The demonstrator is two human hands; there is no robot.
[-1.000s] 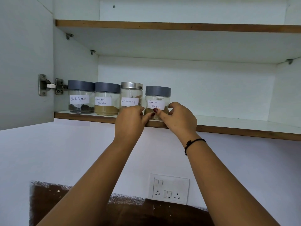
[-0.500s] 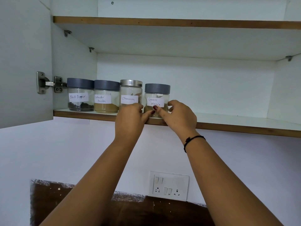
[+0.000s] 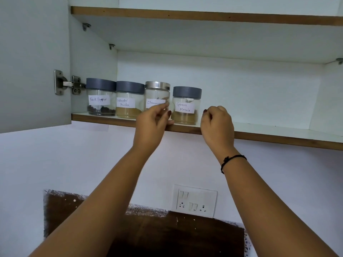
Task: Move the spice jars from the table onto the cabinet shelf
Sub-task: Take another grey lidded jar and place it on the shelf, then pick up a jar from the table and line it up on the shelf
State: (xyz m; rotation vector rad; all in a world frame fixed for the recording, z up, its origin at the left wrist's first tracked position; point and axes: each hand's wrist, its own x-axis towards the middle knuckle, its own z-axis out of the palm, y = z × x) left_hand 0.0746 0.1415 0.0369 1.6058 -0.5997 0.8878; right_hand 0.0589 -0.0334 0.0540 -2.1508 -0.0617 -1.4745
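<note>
Placement step, likely complete: Garam Masala jar (image 3: 185,108) on shelf (image 3: 278,140); left hand (image 3: 153,125) slack, right hand (image 3: 218,125) curled, both empty. Next: back to bench.

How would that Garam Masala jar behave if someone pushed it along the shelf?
Probably rigid and breakable: the Garam Masala jar looks like clear glass. It seems light for its size, only about a third full of powder. Squat and wide-based, it should slide on the smooth shelf rather than tip.
</note>
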